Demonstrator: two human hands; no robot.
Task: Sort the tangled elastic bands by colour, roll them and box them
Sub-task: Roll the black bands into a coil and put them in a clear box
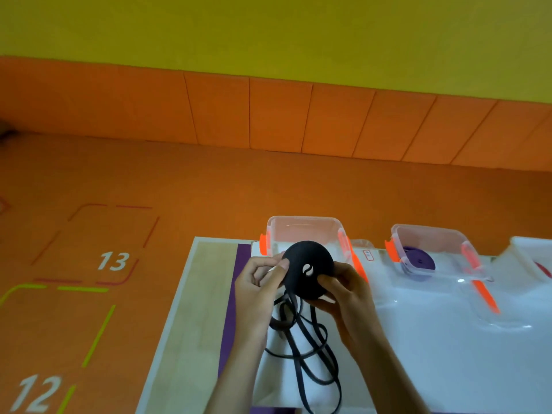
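Note:
A flat black roll of elastic band (304,262) is held up above the table between both hands. My left hand (258,289) pinches its left edge and my right hand (343,289) grips its lower right side. The loose black tail (310,354) hangs from the roll and lies in tangled loops on the white cloth. Just behind the roll stands a clear box with orange clips (304,227); the roll hides part of its inside. A second clear box (430,237) to the right holds a purple roll (418,261).
The table (191,309) has a wooden left part, a purple strip and a white cloth. A clear lid with an orange clip (484,294) lies right of the boxes. Another clear container's edge (534,249) shows far right. Orange floor with numbers 12 and 13 lies left.

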